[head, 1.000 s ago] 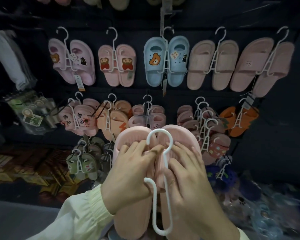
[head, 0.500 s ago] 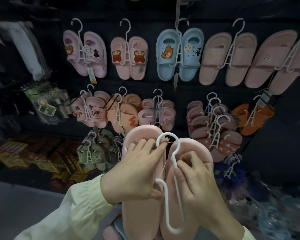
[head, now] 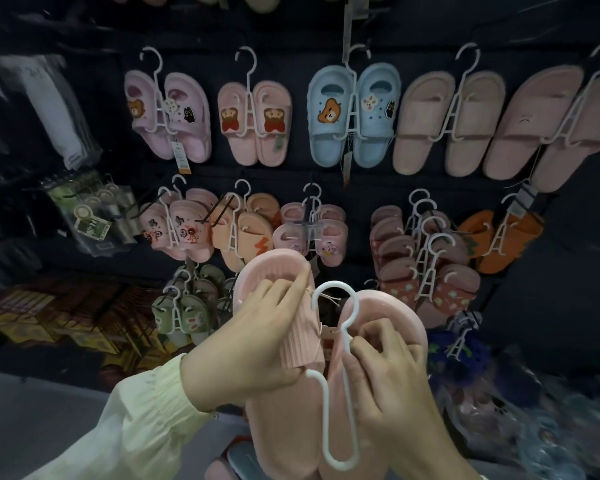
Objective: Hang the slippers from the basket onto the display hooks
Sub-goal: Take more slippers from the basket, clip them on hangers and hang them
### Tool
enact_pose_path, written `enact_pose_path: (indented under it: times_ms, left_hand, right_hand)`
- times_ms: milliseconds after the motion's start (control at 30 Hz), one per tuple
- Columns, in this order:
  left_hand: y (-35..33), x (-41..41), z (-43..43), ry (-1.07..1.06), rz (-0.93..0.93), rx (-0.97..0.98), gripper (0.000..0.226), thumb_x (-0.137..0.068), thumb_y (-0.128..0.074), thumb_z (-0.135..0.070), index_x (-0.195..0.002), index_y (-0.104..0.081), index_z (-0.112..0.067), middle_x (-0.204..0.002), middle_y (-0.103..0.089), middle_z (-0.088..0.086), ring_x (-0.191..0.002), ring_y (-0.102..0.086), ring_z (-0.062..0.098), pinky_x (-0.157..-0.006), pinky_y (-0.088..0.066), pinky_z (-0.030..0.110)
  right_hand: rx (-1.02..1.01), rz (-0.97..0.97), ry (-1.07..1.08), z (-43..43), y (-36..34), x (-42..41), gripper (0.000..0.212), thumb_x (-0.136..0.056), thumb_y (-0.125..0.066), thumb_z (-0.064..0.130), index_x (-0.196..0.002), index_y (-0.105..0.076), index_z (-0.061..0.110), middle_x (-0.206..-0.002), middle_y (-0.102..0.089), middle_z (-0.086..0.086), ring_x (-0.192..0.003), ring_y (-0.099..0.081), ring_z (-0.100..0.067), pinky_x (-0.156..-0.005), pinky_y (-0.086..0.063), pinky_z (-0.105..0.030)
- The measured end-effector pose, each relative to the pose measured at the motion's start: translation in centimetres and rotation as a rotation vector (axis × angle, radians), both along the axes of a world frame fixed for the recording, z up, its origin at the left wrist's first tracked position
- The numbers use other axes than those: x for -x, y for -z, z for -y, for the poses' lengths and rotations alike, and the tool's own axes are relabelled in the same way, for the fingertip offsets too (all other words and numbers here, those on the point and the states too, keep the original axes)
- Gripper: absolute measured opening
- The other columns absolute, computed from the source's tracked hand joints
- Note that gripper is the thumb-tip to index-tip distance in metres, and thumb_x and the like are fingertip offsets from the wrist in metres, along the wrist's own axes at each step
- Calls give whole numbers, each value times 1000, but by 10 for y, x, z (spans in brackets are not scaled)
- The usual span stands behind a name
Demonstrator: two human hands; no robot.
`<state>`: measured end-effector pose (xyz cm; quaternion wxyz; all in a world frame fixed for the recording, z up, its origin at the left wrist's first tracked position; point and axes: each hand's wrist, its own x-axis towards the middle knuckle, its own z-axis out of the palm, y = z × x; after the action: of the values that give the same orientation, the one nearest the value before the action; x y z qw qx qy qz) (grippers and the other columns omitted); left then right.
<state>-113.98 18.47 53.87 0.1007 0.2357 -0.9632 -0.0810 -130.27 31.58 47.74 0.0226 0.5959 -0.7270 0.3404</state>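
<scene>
Parted since earlier, pink slippers (head: 281, 341) in both hands' grip, seemingly fronting hung pairs (head: 426, 268).

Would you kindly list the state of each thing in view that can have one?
pink slipper pair: held in both hands, not yet hung
white hanger: in front of the pair, hook free, on no display hook
left hand: gripping the left slipper's strap
right hand: fingers pinching the hanger stem
blue slipper pair: hung on the wall
orange slipper pair: hung
</scene>
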Motion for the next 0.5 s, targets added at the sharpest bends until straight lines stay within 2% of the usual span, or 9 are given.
enact_pose_path:
  times_ms: [167,300,333,433,500]
  left_hand:
    - [2,2,-5,14,-31,68,128,-78,-68,-53,-140,42,-29,-140,-26,-14,-125,-28,10,-116,-26,29]
    - [-1,10,-13,6,-20,106,123,-83,-62,-51,-136,47,-29,-143,-18,-19,-128,-22,6,-112,-9,18]
    - [-1,12,-15,0,-9,109,122,-84,-61,-50,-136,47,-28,-143,-16,-20,-127,-21,6,-112,-8,18]
    - [0,19,-15,5,5,111,122,-83,-62,-47,-136,47,-29,-141,-17,-18,-126,-23,8,-115,-13,23]
    - [1,20,-14,22,-17,79,123,-83,-64,-45,-136,47,-30,-139,-19,-16,-126,-23,7,-112,-10,18]
  right_hand:
    - [35,-19,89,3,3,0,22,-95,-36,38,-82,-54,33,-97,-44,13,-85,-50,-10,-72,-30,-35]
    - [73,-95,167,4,3,1,23,-91,-40,35,-82,-60,29,-95,-51,8,-79,-53,-13,-66,-32,-32]
    - [71,-110,187,4,3,1,25,-91,-40,34,-84,-63,28,-95,-52,8,-79,-54,-13,-66,-31,-31]
    - [73,-140,231,4,3,2,28,-90,-40,35,-84,-66,26,-94,-52,6,-77,-55,-15,-67,-21,-32]
    - [82,-155,254,4,1,1,28,-90,-40,35,-83,-65,25,-93,-53,6,-77,-55,-16,-65,-15,-33]
